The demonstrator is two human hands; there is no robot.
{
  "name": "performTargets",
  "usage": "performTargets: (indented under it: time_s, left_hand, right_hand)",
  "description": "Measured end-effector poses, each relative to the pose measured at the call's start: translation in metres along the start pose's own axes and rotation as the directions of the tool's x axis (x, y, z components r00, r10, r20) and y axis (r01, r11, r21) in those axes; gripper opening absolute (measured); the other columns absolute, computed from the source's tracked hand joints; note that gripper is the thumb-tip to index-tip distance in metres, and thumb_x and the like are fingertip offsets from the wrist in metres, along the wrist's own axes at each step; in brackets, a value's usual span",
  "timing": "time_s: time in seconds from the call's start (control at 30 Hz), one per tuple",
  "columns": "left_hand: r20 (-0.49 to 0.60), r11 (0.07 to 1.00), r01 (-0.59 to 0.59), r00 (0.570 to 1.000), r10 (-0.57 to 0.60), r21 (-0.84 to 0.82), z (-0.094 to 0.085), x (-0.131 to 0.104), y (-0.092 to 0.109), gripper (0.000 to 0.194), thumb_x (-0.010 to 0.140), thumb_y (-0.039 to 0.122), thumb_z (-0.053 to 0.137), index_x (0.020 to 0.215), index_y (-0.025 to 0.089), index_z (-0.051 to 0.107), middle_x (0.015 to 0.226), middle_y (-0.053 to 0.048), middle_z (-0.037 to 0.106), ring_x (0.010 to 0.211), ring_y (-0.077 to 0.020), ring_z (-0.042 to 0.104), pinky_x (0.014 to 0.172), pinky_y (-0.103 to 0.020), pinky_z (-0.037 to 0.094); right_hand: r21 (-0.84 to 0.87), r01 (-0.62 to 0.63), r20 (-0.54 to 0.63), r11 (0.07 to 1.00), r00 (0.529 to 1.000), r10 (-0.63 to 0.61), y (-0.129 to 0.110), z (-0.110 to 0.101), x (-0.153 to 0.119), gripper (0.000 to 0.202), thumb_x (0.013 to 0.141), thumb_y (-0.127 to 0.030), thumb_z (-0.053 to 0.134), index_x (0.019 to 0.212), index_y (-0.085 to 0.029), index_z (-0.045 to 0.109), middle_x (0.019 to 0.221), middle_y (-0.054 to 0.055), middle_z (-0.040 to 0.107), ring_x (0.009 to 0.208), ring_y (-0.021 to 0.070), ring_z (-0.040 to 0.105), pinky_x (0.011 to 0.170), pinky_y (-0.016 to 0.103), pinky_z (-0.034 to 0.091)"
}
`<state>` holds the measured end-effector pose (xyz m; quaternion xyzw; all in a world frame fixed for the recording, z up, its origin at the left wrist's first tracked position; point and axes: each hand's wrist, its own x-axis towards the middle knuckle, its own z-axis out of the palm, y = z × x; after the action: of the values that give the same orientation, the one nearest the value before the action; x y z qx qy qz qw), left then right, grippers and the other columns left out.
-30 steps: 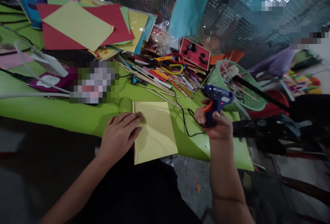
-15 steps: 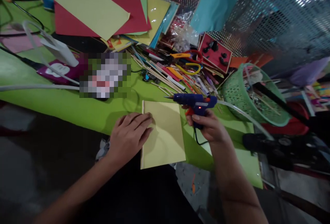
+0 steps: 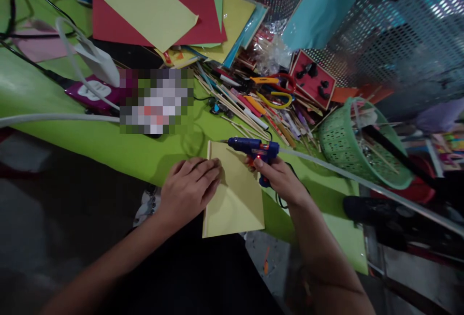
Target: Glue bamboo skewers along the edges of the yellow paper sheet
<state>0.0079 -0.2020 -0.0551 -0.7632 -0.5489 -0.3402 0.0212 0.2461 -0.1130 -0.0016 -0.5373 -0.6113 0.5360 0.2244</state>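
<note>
A pale yellow sheet of card [image 3: 239, 199] lies at the front edge of the green table, its near part reaching over my lap. A thin strip runs along its left edge. My left hand [image 3: 190, 184] is closed over that edge, fingers bent together and pressing on the card. In my right hand [image 3: 279, 175] is a blue hot glue gun [image 3: 250, 147] with a small red light lit. Its nozzle points left, just above the card's top edge near the upper left corner. A clear glue stick [image 3: 326, 170] extends rightward from the gun's back.
Behind the card lie several sticks, pens and yellow-handled scissors [image 3: 275, 100]. A green basket [image 3: 337, 131] stands at right. Coloured paper sheets [image 3: 195, 6] are stacked at the back left. A purple power strip [image 3: 90, 95] with cables and a blurred-out object [image 3: 155, 105] are at left.
My right hand has moved left with the glue gun, bringing its nozzle over the card's upper left. My left hand stays on the card's edge. The view has shifted slightly.
</note>
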Motion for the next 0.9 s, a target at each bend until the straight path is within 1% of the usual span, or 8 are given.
performTargets:
  time_s: [0.13,0.2,0.33,0.43,0.57,0.73,0.83,0.9]
  left_hand:
    - [-0.012,1.0,-0.001,1.0,0.001,0.004,0.0,0.0,0.0,0.019,0.097,0.025,0.066,0.114,0.023,0.075,0.117,-0.001,0.081,0.106,-0.0225,0.072,0.089,-0.04,0.049]
    - [-0.007,1.0,0.001,1.0,-0.001,-0.005,0.0,0.001,0.0,0.02,0.097,0.025,0.067,0.115,0.023,0.075,0.118,-0.001,0.081,0.105,-0.0221,0.072,0.089,-0.04,0.049]
    - [0.005,1.0,0.01,1.0,-0.01,-0.022,0.0,0.001,0.0,0.022,0.096,0.025,0.068,0.116,0.027,0.077,0.119,-0.002,0.08,0.106,-0.0224,0.072,0.089,-0.04,0.05]
    - [0.002,0.999,0.017,1.0,-0.017,-0.028,0.0,0.001,0.0,0.021,0.095,0.024,0.068,0.113,0.027,0.078,0.118,-0.002,0.081,0.107,-0.0224,0.072,0.088,-0.04,0.05]
    - [0.007,1.0,0.015,1.0,-0.015,-0.022,0.0,0.001,-0.001,0.02,0.097,0.026,0.066,0.115,0.026,0.076,0.119,-0.001,0.08,0.106,-0.0222,0.072,0.088,-0.04,0.05]
    - [0.005,1.0,0.006,1.0,-0.006,-0.018,0.0,0.001,0.0,0.017,0.098,0.026,0.067,0.112,0.023,0.076,0.12,0.0,0.08,0.107,-0.0217,0.071,0.089,-0.04,0.049]
    - [-0.012,1.0,0.005,1.0,-0.005,-0.014,0.0,0.001,0.0,0.015,0.097,0.026,0.067,0.108,0.024,0.076,0.117,-0.001,0.081,0.106,-0.0218,0.071,0.088,-0.04,0.049]
    - [-0.005,1.0,0.004,1.0,-0.005,-0.011,0.0,0.001,0.0,0.016,0.098,0.026,0.066,0.11,0.024,0.076,0.118,-0.001,0.08,0.107,-0.0217,0.071,0.088,-0.04,0.049]
  right_hand:
    - [-0.048,0.004,0.038,0.999,0.999,-0.002,-0.004,0.006,0.004,0.049,0.082,-0.071,0.074,0.09,-0.022,0.077,0.081,0.004,0.07,0.069,0.0166,0.056,0.061,0.029,0.046]
    - [-0.033,0.018,0.045,0.999,0.999,-0.016,-0.003,0.009,0.006,0.049,0.082,-0.071,0.074,0.09,-0.023,0.077,0.077,0.003,0.068,0.065,0.0156,0.053,0.058,0.029,0.044]
    - [-0.019,0.041,0.033,0.999,0.999,-0.04,-0.003,0.013,0.007,0.041,0.084,-0.064,0.076,0.097,-0.025,0.078,0.082,0.003,0.07,0.068,0.0169,0.055,0.061,0.03,0.046]
    - [-0.025,0.053,0.027,0.998,0.998,-0.053,-0.001,0.016,0.006,0.036,0.085,-0.061,0.075,0.097,-0.027,0.079,0.085,0.003,0.072,0.071,0.0184,0.056,0.065,0.032,0.049]
    - [-0.073,0.048,0.042,0.996,0.998,-0.045,0.002,0.016,0.006,0.034,0.088,-0.059,0.073,0.095,-0.026,0.078,0.084,0.003,0.07,0.072,0.0187,0.057,0.066,0.032,0.048]
    - [-0.136,0.082,0.031,0.987,0.996,-0.079,0.001,0.018,0.007,0.032,0.091,-0.056,0.071,0.1,-0.026,0.077,0.082,0.002,0.069,0.076,0.0201,0.059,0.069,0.032,0.049]
    - [-0.135,0.093,0.028,0.987,0.996,-0.09,-0.003,0.02,0.007,0.028,0.091,-0.054,0.071,0.096,-0.026,0.077,0.078,0.002,0.066,0.077,0.0213,0.059,0.069,0.033,0.049]
    - [-0.124,0.091,0.035,0.988,0.996,-0.088,-0.004,0.021,0.007,0.027,0.091,-0.053,0.071,0.093,-0.026,0.076,0.075,0.002,0.064,0.076,0.0215,0.059,0.069,0.034,0.05]
